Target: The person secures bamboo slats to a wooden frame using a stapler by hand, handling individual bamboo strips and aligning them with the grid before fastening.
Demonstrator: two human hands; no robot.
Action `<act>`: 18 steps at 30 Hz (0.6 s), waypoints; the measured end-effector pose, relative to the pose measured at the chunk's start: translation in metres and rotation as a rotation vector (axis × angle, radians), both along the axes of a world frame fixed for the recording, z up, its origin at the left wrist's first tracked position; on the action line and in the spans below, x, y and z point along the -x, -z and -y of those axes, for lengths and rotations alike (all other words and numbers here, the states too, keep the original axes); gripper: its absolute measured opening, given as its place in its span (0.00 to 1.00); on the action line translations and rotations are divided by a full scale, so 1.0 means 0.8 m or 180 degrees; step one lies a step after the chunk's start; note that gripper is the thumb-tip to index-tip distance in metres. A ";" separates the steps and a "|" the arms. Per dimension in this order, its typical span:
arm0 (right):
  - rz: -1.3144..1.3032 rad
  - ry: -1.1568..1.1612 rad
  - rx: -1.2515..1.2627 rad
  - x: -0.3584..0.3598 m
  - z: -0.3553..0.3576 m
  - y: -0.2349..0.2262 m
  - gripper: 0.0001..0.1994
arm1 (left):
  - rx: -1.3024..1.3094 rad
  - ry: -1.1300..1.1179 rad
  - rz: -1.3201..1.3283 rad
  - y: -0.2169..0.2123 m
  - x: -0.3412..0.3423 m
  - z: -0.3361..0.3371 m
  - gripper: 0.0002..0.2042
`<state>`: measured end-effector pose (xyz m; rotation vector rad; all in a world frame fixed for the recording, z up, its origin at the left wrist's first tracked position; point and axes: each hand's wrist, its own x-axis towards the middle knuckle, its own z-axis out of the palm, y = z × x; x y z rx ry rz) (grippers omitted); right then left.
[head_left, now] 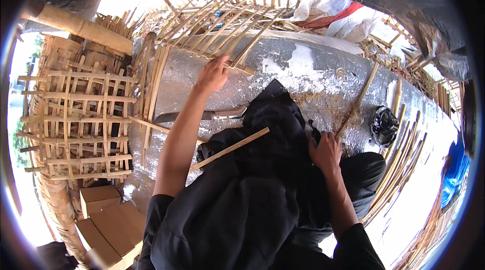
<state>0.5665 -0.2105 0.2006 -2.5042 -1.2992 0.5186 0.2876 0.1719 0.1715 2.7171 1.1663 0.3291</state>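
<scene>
From the head camera, the left hand [212,75] stretches forward and its grip pinches the near edge of a bamboo lattice panel [222,22] lying across the far side of the silver foil mat [303,75]. The right hand [327,153] sits on the lap, grip clenched around a long bamboo strip [357,102] that slants up over the mat. A loose bamboo stick [230,149] rests across the black clothing, a knife [202,116] lies on the mat between the arms, finished lattice frames [76,123] stack up left, cardboard boxes [106,217] below them.
</scene>
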 end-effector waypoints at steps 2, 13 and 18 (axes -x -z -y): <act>0.0677 -0.0256 0.0425 0.030 -0.037 -0.026 0.25 | 0.0342 -0.0174 0.0126 0.006 0.025 -0.012 0.24; 0.0074 -0.1956 -0.1246 0.292 -0.564 0.045 0.26 | 0.0209 0.0109 0.1780 0.069 0.150 -0.135 0.19; -0.0519 -0.1751 -0.0368 0.386 -0.666 0.034 0.28 | 0.0872 -0.0878 0.2503 0.043 0.267 -0.169 0.21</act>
